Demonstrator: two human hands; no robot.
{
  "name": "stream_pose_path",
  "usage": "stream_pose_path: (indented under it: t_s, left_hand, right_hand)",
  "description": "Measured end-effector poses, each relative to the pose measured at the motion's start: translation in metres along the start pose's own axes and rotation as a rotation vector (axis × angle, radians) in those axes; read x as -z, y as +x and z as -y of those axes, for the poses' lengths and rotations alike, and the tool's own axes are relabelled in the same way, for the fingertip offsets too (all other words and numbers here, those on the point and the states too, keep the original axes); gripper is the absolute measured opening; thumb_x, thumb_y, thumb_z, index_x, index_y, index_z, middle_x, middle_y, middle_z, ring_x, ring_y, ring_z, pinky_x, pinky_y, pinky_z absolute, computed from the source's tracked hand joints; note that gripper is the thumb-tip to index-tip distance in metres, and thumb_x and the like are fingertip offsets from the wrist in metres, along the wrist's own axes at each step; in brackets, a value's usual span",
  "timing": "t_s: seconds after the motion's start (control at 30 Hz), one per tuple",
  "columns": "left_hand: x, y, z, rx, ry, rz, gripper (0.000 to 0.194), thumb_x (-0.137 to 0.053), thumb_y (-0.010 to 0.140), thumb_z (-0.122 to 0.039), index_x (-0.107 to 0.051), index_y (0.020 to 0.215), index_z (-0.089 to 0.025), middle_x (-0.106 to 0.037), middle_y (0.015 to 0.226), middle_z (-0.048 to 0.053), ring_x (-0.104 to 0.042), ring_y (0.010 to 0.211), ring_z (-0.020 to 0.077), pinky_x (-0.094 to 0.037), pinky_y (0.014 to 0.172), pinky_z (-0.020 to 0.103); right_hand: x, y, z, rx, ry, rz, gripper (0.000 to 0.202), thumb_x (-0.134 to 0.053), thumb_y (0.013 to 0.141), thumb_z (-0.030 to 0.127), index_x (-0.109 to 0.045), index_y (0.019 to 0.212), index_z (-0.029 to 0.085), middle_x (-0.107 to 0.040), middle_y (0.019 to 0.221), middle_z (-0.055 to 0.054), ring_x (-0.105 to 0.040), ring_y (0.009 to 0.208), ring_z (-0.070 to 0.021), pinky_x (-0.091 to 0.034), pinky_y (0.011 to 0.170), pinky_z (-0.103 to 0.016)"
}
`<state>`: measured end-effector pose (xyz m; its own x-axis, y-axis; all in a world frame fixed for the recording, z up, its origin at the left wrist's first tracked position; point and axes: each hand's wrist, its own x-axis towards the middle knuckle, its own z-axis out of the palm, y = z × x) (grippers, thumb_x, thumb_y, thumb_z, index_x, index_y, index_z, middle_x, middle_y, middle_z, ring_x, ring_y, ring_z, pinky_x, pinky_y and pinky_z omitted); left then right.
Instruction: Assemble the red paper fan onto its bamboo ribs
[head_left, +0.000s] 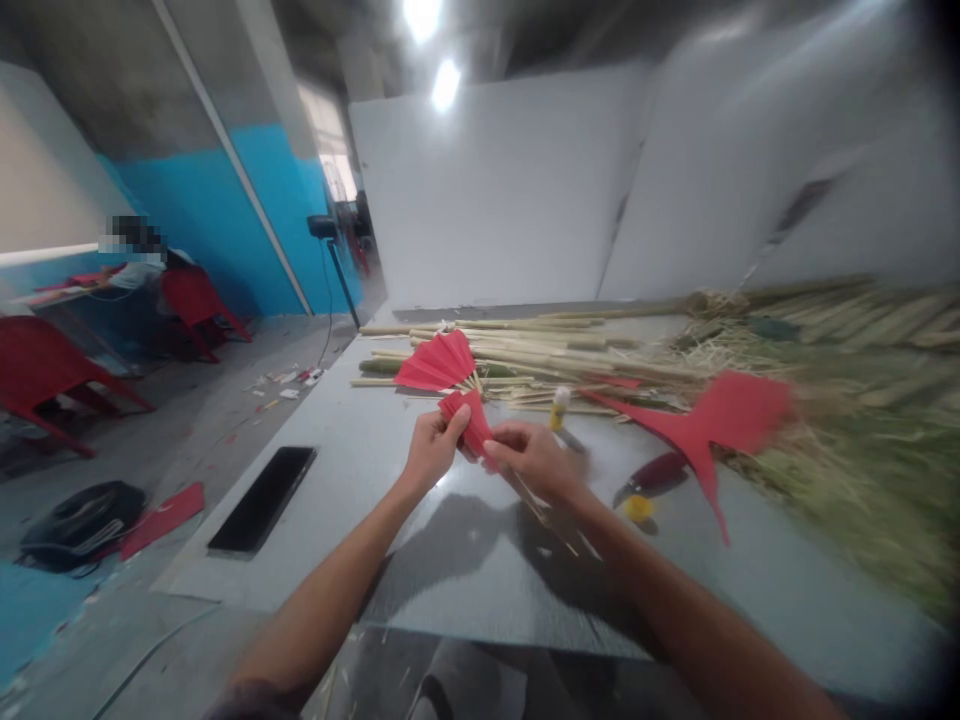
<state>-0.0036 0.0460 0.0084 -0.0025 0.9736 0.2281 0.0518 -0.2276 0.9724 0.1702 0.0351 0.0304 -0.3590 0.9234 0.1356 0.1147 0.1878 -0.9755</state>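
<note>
Both hands grip a small pleated piece of red paper (475,428) above the table. My left hand (435,446) pinches its left side, thumb on top. On its lower right edge close the fingers of my right hand (531,455). Thin pale slivers (534,497) show below my right hand; whether it holds them I cannot tell. Just beyond lies a spread red folding fan (436,362) with pale sticks. A small yellow bottle with a white top (557,410) stands past my right hand. To the right are a yellow cap (639,508) and a dark red handled tool (654,474).
A black phone (262,500) lies at the table's left. Pale split sticks (525,350) cover the back, and a cut red sheet (709,425) rests beside heaped green-yellow shavings (862,500). Red chairs (196,305), a seated person (139,265) and a black bag (82,525) are left.
</note>
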Motion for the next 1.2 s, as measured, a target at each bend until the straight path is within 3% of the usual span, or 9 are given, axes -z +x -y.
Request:
stream_pose_path:
  t_s: [0.23, 0.4, 0.5, 0.6, 0.7, 0.77, 0.93, 1.1, 1.2]
  left_hand:
    - [-0.005, 0.002, 0.006, 0.004, -0.063, -0.144, 0.065, -0.056, 0.086, -0.070, -0.060, 0.053, -0.015, -0.061, 0.044, 0.004, -0.054, 0.035, 0.0127, -0.046, 0.039, 0.024]
    - [-0.001, 0.006, 0.008, 0.022, -0.060, -0.044, 0.062, -0.061, 0.084, -0.069, -0.066, 0.060, -0.013, -0.067, 0.052, 0.006, -0.059, 0.041, 0.0135, -0.047, 0.044, 0.024]
    - [0.004, 0.010, 0.008, 0.002, -0.055, -0.015, 0.049, -0.075, 0.078, -0.058, -0.067, 0.065, -0.012, -0.068, 0.055, 0.005, -0.060, 0.044, 0.0130, -0.047, 0.047, 0.024]
    - [0.011, 0.015, 0.010, -0.005, -0.102, -0.128, 0.047, -0.075, 0.078, -0.056, -0.065, 0.064, -0.013, -0.065, 0.053, 0.003, -0.056, 0.042, 0.0115, -0.044, 0.045, 0.024]
    - [0.018, 0.020, 0.011, -0.017, -0.141, -0.228, 0.046, -0.075, 0.077, -0.057, -0.063, 0.066, -0.014, -0.064, 0.053, 0.002, -0.054, 0.041, 0.0106, -0.043, 0.043, 0.024]
    - [0.021, 0.020, 0.009, -0.027, -0.158, -0.190, 0.044, -0.076, 0.077, -0.056, -0.063, 0.072, -0.013, -0.066, 0.056, 0.002, -0.056, 0.043, 0.0114, -0.043, 0.042, 0.024]
    - [0.020, 0.016, 0.005, -0.047, -0.217, -0.063, 0.038, -0.082, 0.075, -0.045, -0.061, 0.084, -0.014, -0.069, 0.058, 0.004, -0.063, 0.048, 0.0155, -0.047, 0.045, 0.024]
    - [0.017, 0.014, 0.008, -0.041, -0.228, -0.102, 0.039, -0.082, 0.074, -0.047, -0.064, 0.080, -0.013, -0.070, 0.061, 0.005, -0.063, 0.050, 0.0165, -0.049, 0.048, 0.027]
    - [0.023, 0.019, 0.007, -0.047, -0.230, -0.198, 0.039, -0.082, 0.072, -0.048, -0.068, 0.082, -0.013, -0.071, 0.069, 0.004, -0.064, 0.055, 0.0160, -0.053, 0.053, 0.028]
  right_hand:
    - [-0.004, -0.001, -0.006, -0.054, 0.068, 0.008, 0.020, -0.066, 0.076, 0.035, -0.071, 0.077, 0.016, -0.068, 0.061, -0.002, -0.059, 0.055, -0.0129, -0.045, 0.053, -0.024]
    - [-0.007, 0.000, -0.002, -0.082, 0.126, -0.054, 0.022, -0.067, 0.077, 0.037, -0.074, 0.079, 0.016, -0.072, 0.069, -0.003, -0.064, 0.061, -0.0149, -0.052, 0.060, -0.027]
    - [-0.003, 0.002, -0.004, -0.063, 0.147, -0.046, 0.028, -0.069, 0.077, 0.039, -0.076, 0.090, 0.015, -0.075, 0.081, -0.005, -0.068, 0.069, -0.0169, -0.055, 0.065, -0.029]
    - [0.006, 0.004, -0.010, -0.021, 0.046, 0.016, 0.039, -0.075, 0.073, 0.037, -0.076, 0.106, 0.017, -0.076, 0.089, -0.005, -0.068, 0.072, -0.0162, -0.055, 0.067, -0.029]
    - [0.012, 0.006, -0.014, -0.076, -0.001, 0.114, 0.033, -0.076, 0.070, 0.035, -0.078, 0.095, 0.014, -0.072, 0.072, -0.003, -0.064, 0.061, -0.0141, -0.053, 0.061, -0.028]
    - [0.014, 0.006, -0.014, -0.108, 0.027, 0.128, 0.031, -0.075, 0.071, 0.037, -0.077, 0.089, 0.012, -0.069, 0.065, -0.002, -0.063, 0.058, -0.0137, -0.053, 0.059, -0.027]
    - [0.013, 0.008, -0.015, -0.099, 0.085, 0.030, 0.034, -0.076, 0.070, 0.042, -0.075, 0.088, 0.013, -0.068, 0.067, -0.002, -0.066, 0.062, -0.0155, -0.051, 0.055, -0.025]
    - [0.014, 0.009, -0.018, -0.069, 0.048, -0.009, 0.035, -0.074, 0.074, 0.046, -0.075, 0.088, 0.014, -0.070, 0.071, -0.004, -0.067, 0.064, -0.0169, -0.051, 0.053, -0.024]
    - [0.015, 0.010, -0.020, -0.062, 0.049, -0.011, 0.034, -0.075, 0.074, 0.044, -0.075, 0.090, 0.014, -0.071, 0.073, -0.004, -0.068, 0.065, -0.0165, -0.053, 0.056, -0.025]
